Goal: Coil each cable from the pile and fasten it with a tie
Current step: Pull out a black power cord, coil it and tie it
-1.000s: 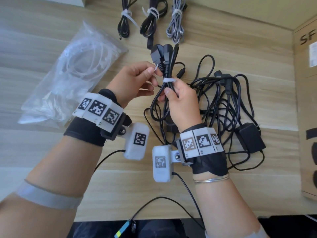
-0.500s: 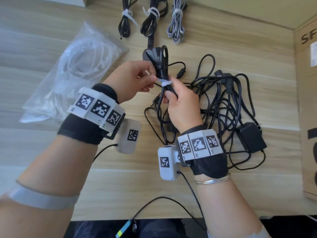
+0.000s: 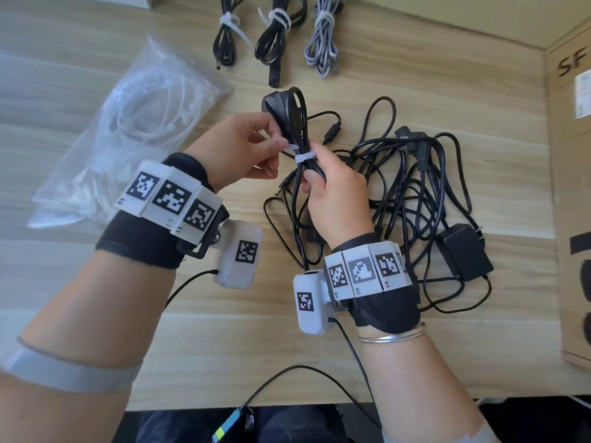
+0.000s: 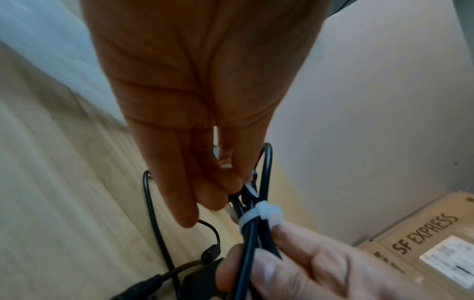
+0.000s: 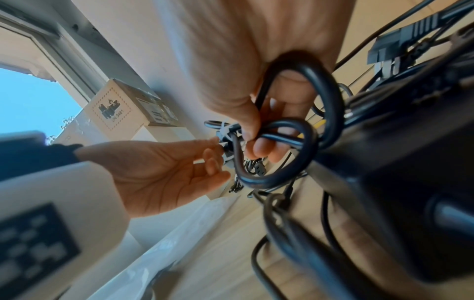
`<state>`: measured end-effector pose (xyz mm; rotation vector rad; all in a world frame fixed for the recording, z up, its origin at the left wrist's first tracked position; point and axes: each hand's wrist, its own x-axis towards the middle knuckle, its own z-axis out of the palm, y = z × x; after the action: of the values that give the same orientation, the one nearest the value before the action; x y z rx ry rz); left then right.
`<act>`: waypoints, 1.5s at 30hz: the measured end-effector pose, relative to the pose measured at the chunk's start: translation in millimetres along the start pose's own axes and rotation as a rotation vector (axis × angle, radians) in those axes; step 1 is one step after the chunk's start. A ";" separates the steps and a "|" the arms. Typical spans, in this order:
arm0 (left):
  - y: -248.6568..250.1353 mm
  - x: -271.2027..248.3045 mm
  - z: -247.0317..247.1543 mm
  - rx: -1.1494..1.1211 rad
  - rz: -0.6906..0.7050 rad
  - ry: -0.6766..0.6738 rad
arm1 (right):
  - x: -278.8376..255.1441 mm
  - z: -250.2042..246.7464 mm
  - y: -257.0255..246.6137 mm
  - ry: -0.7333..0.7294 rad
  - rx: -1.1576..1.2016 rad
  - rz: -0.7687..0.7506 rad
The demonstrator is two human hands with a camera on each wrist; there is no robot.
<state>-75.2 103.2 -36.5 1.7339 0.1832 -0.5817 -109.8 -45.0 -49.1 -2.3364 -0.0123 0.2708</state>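
Note:
My right hand (image 3: 332, 190) grips a coiled black cable (image 3: 295, 123) just below a white zip tie (image 3: 303, 157) wrapped round the bundle. My left hand (image 3: 252, 148) pinches the tie's loose tail at the bundle's left side. In the left wrist view the white zip tie (image 4: 259, 215) circles the black cable (image 4: 247, 249), with my right thumb right under it. In the right wrist view the coiled cable (image 5: 302, 142) loops out of my right hand (image 5: 251, 130) and my left hand (image 5: 174, 168) reaches in to the tie. The pile of loose black cables (image 3: 415, 193) lies under and right of my hands.
Three tied cable bundles (image 3: 278, 30) lie at the far edge of the wooden table (image 3: 224, 346). A clear plastic bag (image 3: 128, 129) of white ties sits at the left. A cardboard box (image 3: 572, 203) stands at the right. A black power adapter (image 3: 467, 251) lies in the pile.
The bundle has turned so its plug end now points up and to the left. Both hands have shifted slightly towards me, and the left fingers stay on the tie's tail.

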 end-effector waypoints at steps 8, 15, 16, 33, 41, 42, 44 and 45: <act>5.2 -1.8 12.5 0.209 0.051 0.112 | -1.2 -0.5 -4.9 0.010 -0.032 -0.013; 11.3 -3.3 21.5 0.422 0.098 0.211 | -4.8 -3.2 -12.6 0.034 -0.059 -0.034; 12.7 -3.9 21.6 0.431 0.102 0.219 | -5.0 -3.5 -13.6 0.039 -0.058 -0.032; 3.2 0.6 28.5 0.173 0.032 0.234 | 1.7 -3.3 -10.1 0.019 0.054 0.072; 4.3 0.0 28.5 0.210 0.039 0.190 | 6.9 -7.4 -9.8 -0.003 -0.016 0.067; 3.8 0.5 29.6 0.207 0.057 0.191 | 8.8 -9.0 -10.1 -0.003 -0.030 0.062; 3.6 0.8 31.6 0.162 0.087 0.166 | 11.8 -12.2 -10.5 -0.002 -0.045 0.056; 4.1 0.4 33.4 0.133 0.091 0.133 | 12.5 -13.4 -10.7 -0.006 -0.043 0.059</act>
<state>-82.4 70.4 -37.6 1.9014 0.1612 -0.4195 -94.1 -45.7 -34.8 -2.3816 0.0489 0.3094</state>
